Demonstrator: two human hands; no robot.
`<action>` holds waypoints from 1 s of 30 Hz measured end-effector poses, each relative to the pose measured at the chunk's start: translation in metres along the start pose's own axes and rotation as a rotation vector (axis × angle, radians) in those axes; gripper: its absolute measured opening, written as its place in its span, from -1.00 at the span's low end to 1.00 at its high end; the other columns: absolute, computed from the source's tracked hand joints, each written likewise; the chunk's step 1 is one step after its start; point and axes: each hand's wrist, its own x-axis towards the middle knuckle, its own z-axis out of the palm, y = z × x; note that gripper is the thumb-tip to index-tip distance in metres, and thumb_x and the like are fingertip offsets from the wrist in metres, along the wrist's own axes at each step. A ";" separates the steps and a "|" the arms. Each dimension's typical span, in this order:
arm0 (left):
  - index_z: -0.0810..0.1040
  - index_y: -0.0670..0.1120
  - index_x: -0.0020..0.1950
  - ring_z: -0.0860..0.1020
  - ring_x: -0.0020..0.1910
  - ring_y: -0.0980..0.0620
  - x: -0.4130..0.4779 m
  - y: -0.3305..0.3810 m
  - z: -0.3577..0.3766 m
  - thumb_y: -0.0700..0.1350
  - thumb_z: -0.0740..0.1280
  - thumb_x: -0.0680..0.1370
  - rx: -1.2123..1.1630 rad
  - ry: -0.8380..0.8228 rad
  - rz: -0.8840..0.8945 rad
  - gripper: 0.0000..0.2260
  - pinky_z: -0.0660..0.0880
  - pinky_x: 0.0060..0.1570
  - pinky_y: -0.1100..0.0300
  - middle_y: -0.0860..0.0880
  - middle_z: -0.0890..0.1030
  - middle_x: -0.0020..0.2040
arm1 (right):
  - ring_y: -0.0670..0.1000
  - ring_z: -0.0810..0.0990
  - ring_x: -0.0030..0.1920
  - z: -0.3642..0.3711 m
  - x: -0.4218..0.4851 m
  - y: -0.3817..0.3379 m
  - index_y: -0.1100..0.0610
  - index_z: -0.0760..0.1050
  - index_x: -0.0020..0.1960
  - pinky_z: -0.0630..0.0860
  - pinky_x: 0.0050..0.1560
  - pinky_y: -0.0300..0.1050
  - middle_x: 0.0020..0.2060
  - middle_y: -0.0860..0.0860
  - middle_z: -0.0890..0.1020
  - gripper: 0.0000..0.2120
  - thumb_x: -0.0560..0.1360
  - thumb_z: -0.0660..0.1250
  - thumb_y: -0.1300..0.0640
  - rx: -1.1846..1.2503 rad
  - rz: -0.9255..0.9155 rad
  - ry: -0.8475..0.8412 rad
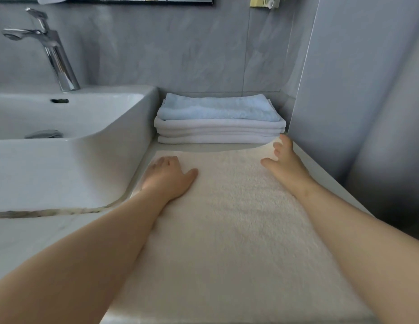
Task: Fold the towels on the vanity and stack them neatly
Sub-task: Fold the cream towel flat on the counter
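Note:
A cream towel (pixel 229 225) lies spread flat along the vanity top, running from the near edge toward the back wall. My left hand (pixel 168 176) rests palm down on its far left part, fingers curled over the far edge. My right hand (pixel 283 160) is at the far right corner, fingers bent around the lifted corner of the cream towel. Behind it sits a neat stack of folded towels (pixel 218 132): white ones below and a light blue towel (pixel 215 108) on top.
A white basin (pixel 70 146) fills the left side, with a chrome faucet (pixel 54 52) behind it. A grey tiled wall (pixel 358 113) closes in the right side and the back. A strip of bare countertop (pixel 28 237) shows at the near left.

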 end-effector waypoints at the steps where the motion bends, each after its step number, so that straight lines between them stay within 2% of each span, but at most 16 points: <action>1: 0.19 -0.19 0.47 0.21 0.45 -0.10 0.006 -0.001 0.001 0.24 0.04 0.57 0.048 -0.006 0.017 -0.37 0.14 0.40 0.07 -0.15 0.25 0.47 | 0.08 0.42 0.29 0.001 0.002 -0.001 -0.10 -0.11 0.52 0.41 0.18 -0.02 0.47 -0.07 0.21 -0.26 0.51 0.25 0.13 -0.025 -0.005 -0.029; 3: 0.16 -0.18 0.49 0.14 0.48 -0.07 0.015 -0.003 0.005 0.25 -0.01 0.58 0.094 -0.022 0.023 -0.36 0.08 0.44 0.06 -0.13 0.19 0.50 | 0.07 0.45 0.25 0.004 0.009 0.000 -0.15 -0.10 0.53 0.43 0.14 -0.07 0.43 -0.13 0.23 -0.30 0.53 0.21 0.05 -0.222 -0.016 -0.111; 4: 0.14 -0.18 0.50 0.11 0.50 -0.07 0.018 -0.004 0.006 0.25 -0.02 0.58 0.103 -0.034 0.018 -0.35 0.06 0.46 0.05 -0.13 0.17 0.51 | 0.06 0.41 0.30 0.006 0.014 0.001 -0.13 -0.03 0.53 0.38 0.21 -0.08 0.41 -0.16 0.24 -0.38 0.55 0.16 0.00 -0.380 -0.031 -0.157; 5: 0.12 -0.17 0.51 0.09 0.50 -0.06 0.019 -0.004 0.007 0.25 -0.03 0.58 0.107 -0.045 0.016 -0.35 0.05 0.46 0.05 -0.12 0.14 0.52 | 0.03 0.31 0.39 0.008 0.017 0.002 -0.08 0.06 0.52 0.28 0.32 -0.10 0.45 -0.14 0.23 -0.46 0.58 0.10 -0.05 -0.522 -0.053 -0.189; 7: 0.09 -0.17 0.52 0.06 0.51 -0.06 0.020 -0.005 0.008 0.24 -0.04 0.58 0.114 -0.058 0.015 -0.35 0.03 0.47 0.05 -0.12 0.12 0.53 | -0.02 0.12 0.49 0.011 0.021 0.003 -0.03 0.14 0.51 0.10 0.44 -0.09 0.51 -0.07 0.16 -0.51 0.60 0.00 -0.09 -0.649 -0.071 -0.227; 9: 0.08 -0.17 0.52 0.05 0.51 -0.06 0.018 -0.004 0.005 0.22 -0.04 0.59 0.109 -0.079 0.032 -0.37 0.02 0.46 0.05 -0.13 0.10 0.53 | -0.02 0.10 0.50 0.011 0.021 0.003 -0.01 0.15 0.51 0.08 0.45 -0.08 0.51 -0.05 0.17 -0.51 0.61 -0.01 -0.10 -0.659 -0.067 -0.227; 13: -0.02 -0.13 0.54 0.01 0.52 -0.03 0.004 -0.006 -0.016 0.11 0.05 0.63 -0.028 -0.186 0.109 -0.43 0.01 0.46 0.08 -0.09 0.04 0.55 | 0.01 0.17 0.46 0.005 0.005 -0.011 0.01 0.19 0.49 0.19 0.39 -0.04 0.46 -0.03 0.26 -0.51 0.60 0.06 -0.09 -0.661 -0.088 -0.226; 15: -0.06 -0.09 0.55 -0.04 0.53 0.01 -0.016 -0.002 -0.031 0.04 0.08 0.64 -0.056 -0.188 0.189 -0.44 -0.01 0.45 0.10 -0.06 0.01 0.56 | 0.01 0.16 0.47 0.002 -0.015 -0.033 0.01 0.17 0.50 0.19 0.41 -0.02 0.48 -0.04 0.23 -0.51 0.60 0.08 -0.08 -0.638 -0.102 -0.291; 18: 0.01 -0.03 0.55 -0.10 0.53 0.05 -0.057 0.012 -0.045 0.00 0.06 0.65 -0.037 -0.166 0.361 -0.51 -0.06 0.45 0.13 0.01 -0.01 0.56 | 0.00 0.19 0.47 -0.001 -0.057 -0.071 -0.01 0.19 0.49 0.17 0.43 -0.06 0.49 -0.05 0.20 -0.53 0.61 0.10 -0.06 -0.583 -0.217 -0.376; 20: 0.08 -0.02 0.53 -0.08 0.53 0.06 -0.087 0.018 -0.047 0.00 0.04 0.65 -0.068 -0.264 0.393 -0.55 -0.05 0.45 0.12 0.02 0.02 0.56 | -0.02 0.14 0.49 0.001 -0.091 -0.087 -0.03 0.15 0.50 0.12 0.45 -0.09 0.51 -0.06 0.16 -0.51 0.61 0.11 -0.07 -0.568 -0.281 -0.468; 22: 0.06 -0.03 0.53 -0.05 0.53 0.05 -0.114 0.015 -0.040 0.05 0.00 0.65 -0.004 -0.320 0.424 -0.54 -0.05 0.45 0.11 0.01 0.04 0.55 | -0.07 0.02 0.52 0.005 -0.124 -0.087 -0.04 0.05 0.53 0.02 0.48 -0.10 0.53 -0.09 0.06 -0.45 0.60 0.10 -0.10 -0.582 -0.313 -0.599; 24: -0.07 0.04 0.55 -0.13 0.53 0.06 -0.136 0.002 -0.032 0.23 -0.12 0.59 0.098 -0.291 0.411 -0.44 -0.14 0.46 0.11 0.06 -0.08 0.56 | -0.12 -0.13 0.52 0.006 -0.151 -0.072 -0.08 -0.06 0.54 -0.12 0.49 -0.13 0.54 -0.14 -0.06 -0.41 0.59 0.05 -0.18 -0.654 -0.311 -0.667; 26: -0.15 0.11 0.54 -0.17 0.53 0.08 -0.151 -0.015 -0.029 0.46 -0.40 0.32 0.126 -0.224 0.367 -0.16 -0.19 0.46 0.12 0.09 -0.14 0.55 | -0.13 -0.21 0.51 -0.002 -0.164 -0.049 -0.13 -0.12 0.53 -0.20 0.48 -0.13 0.53 -0.18 -0.15 -0.40 0.57 -0.04 -0.27 -0.714 -0.281 -0.588; 28: -0.17 0.14 0.53 -0.17 0.53 0.07 -0.158 -0.030 -0.031 0.50 -0.62 0.01 0.157 -0.205 0.333 0.13 -0.19 0.45 0.13 0.09 -0.13 0.56 | -0.12 -0.21 0.52 -0.017 -0.167 -0.031 -0.13 -0.12 0.53 -0.19 0.48 -0.10 0.53 -0.18 -0.15 -0.38 0.55 -0.09 -0.31 -0.743 -0.193 -0.477; 30: -0.16 0.13 0.53 -0.16 0.53 0.06 -0.160 -0.039 -0.030 0.50 -0.65 -0.08 0.177 -0.195 0.303 0.22 -0.18 0.46 0.12 0.08 -0.12 0.56 | -0.11 -0.18 0.52 -0.033 -0.169 -0.017 -0.13 -0.11 0.54 -0.16 0.48 -0.09 0.53 -0.16 -0.14 -0.37 0.54 -0.11 -0.32 -0.785 -0.111 -0.399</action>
